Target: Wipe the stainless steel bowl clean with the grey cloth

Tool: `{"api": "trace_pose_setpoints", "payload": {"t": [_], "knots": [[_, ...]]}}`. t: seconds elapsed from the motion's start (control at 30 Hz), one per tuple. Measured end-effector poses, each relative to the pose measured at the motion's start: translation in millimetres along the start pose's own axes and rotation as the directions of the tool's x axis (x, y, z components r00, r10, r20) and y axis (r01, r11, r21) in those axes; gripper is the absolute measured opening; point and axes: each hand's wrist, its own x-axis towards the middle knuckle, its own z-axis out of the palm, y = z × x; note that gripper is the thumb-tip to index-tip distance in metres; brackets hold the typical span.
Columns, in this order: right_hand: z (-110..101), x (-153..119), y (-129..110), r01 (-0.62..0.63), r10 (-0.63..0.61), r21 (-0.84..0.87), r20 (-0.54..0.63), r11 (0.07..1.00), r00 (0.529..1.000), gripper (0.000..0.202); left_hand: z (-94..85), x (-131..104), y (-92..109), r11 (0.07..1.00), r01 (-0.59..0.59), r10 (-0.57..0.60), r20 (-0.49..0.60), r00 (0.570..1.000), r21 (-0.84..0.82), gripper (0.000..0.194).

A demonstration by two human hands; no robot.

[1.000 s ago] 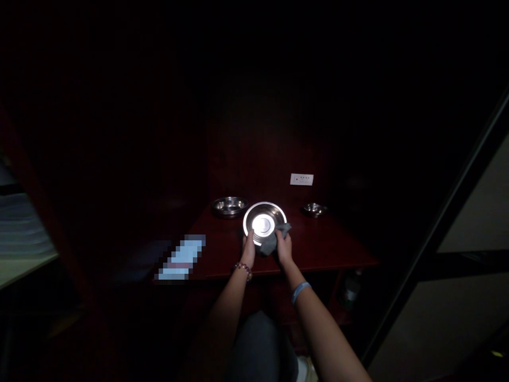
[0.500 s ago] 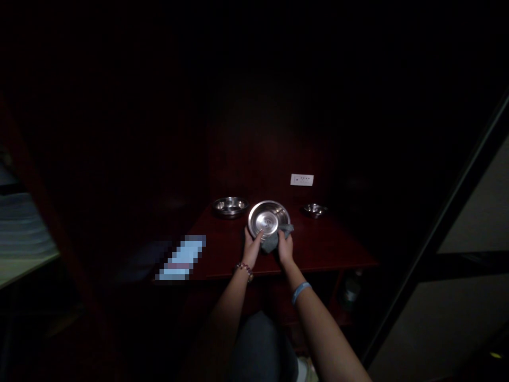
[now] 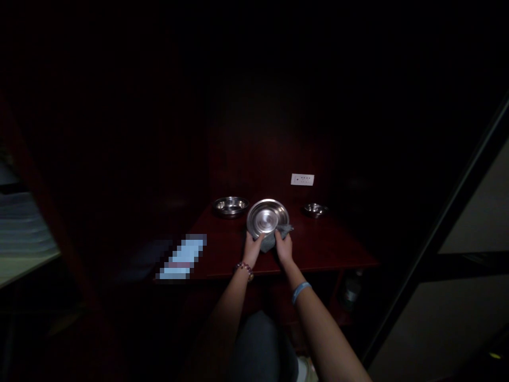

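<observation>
A shiny steel bowl (image 3: 265, 217) is held tilted toward me above the front half of the dark red desk (image 3: 222, 254). My left hand (image 3: 252, 248) grips its lower left rim, thumb over the inner side. At the lower right rim is my right hand (image 3: 283, 247), closed on a grey cloth (image 3: 269, 243) that lies against the bowl's edge. Part of the cloth hangs below the rim between both hands. Further back on the desk stand a wide steel bowl (image 3: 230, 206) at left and a smaller steel bowl (image 3: 315, 210) at right.
A white wall socket (image 3: 303, 180) sits on the back panel. Left of the desk is a pixelated bright blue patch (image 3: 183, 259). A bottle (image 3: 352, 291) stands on the lower shelf at right. Stacked clear containers (image 3: 26, 225) are at the far left.
The held bowl has shifted very slightly up and left. My right thumb has moved a little left along its rim, with the cloth. The other bowls stay in place.
</observation>
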Motion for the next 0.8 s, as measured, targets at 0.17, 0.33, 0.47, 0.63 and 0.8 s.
{"api": "trace_pose_setpoints", "payload": {"t": [0.17, 0.33, 0.47, 0.63, 0.8], "knots": [[0.1, 0.8, 1.3, 0.001, -0.001, -0.010, 0.001, 1.000, 1.000, 0.039, -0.1, 1.7, -0.6, 0.999, 0.030, -0.030, 0.006, 1.000, -0.010, 0.046], [0.3, 1.2, 2.4, 0.014, -0.014, 0.016, 0.001, 1.000, 1.000, 0.038, -0.4, 3.5, -3.7, 1.000, 0.030, -0.030, -0.005, 1.000, 0.003, 0.042], [0.8, 1.6, 2.7, 0.000, 0.001, 0.017, -0.007, 1.000, 1.000, 0.036, 0.0, 3.8, -4.8, 0.999, 0.046, -0.046, -0.024, 0.999, -0.014, 0.041], [1.5, 1.5, 2.1, -0.012, 0.011, 0.031, 0.014, 0.999, 1.000, 0.039, -0.4, 3.8, -2.9, 0.996, 0.057, -0.062, -0.075, 0.995, -0.063, 0.040], [1.7, -1.1, -2.6, -0.013, 0.012, 0.037, 0.012, 0.999, 1.000, 0.041, -1.5, 4.1, -0.8, 0.995, 0.077, -0.085, -0.122, 0.989, -0.068, 0.050]]}}
